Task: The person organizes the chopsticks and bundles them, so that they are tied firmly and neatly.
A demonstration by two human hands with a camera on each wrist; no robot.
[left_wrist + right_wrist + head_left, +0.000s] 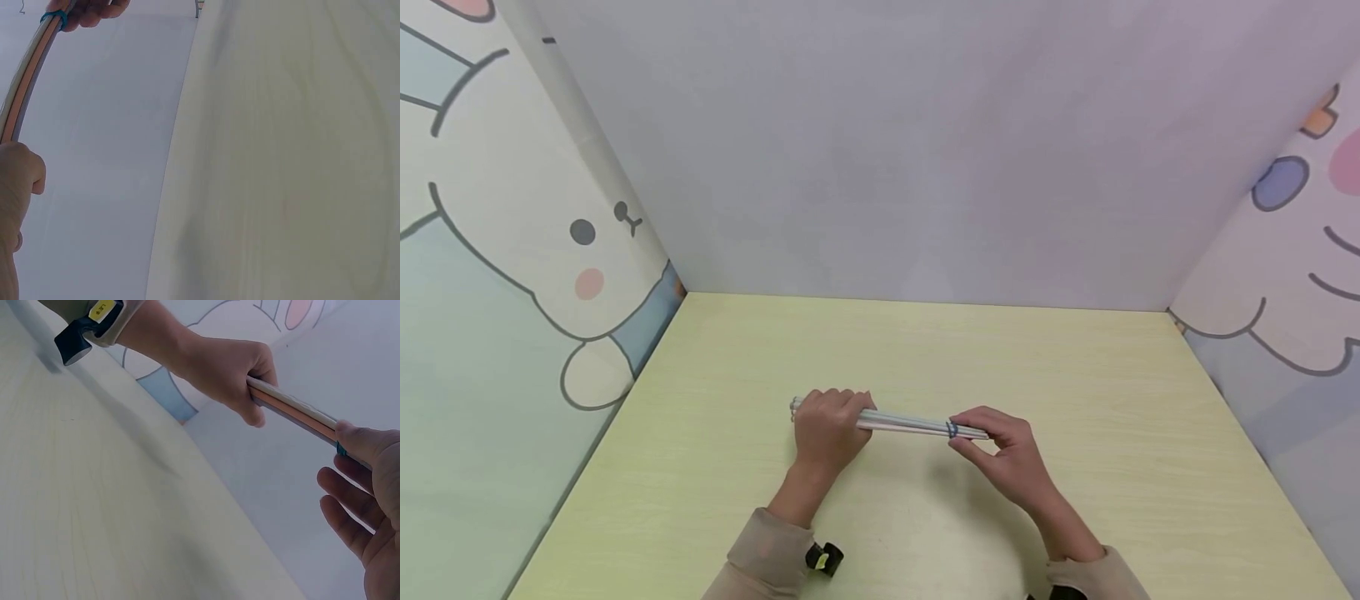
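A bundle of slim chopsticks [904, 422], white, orange-pink and greyish, is held up above the table, nearly level in the head view. My left hand [830, 425] grips it in a fist close to its left end, where a few tips poke out. Around the other end goes a blue elastic band [952, 429]. There my right hand [1009, 454] pinches the bundle between thumb and index finger, right at the band. In the right wrist view, the other fingers [351, 499] of that hand hang loosely below. The band [55, 20] also shows in the left wrist view.
Below the hands lies a pale wood-grain table [880, 508]. A plain greyish wall [910, 150] rises behind its far edge. Panels with cartoon animals flank it, one at left [512, 233] and one at right [1247, 275]. A black strap [825, 558] sits at the left cuff.
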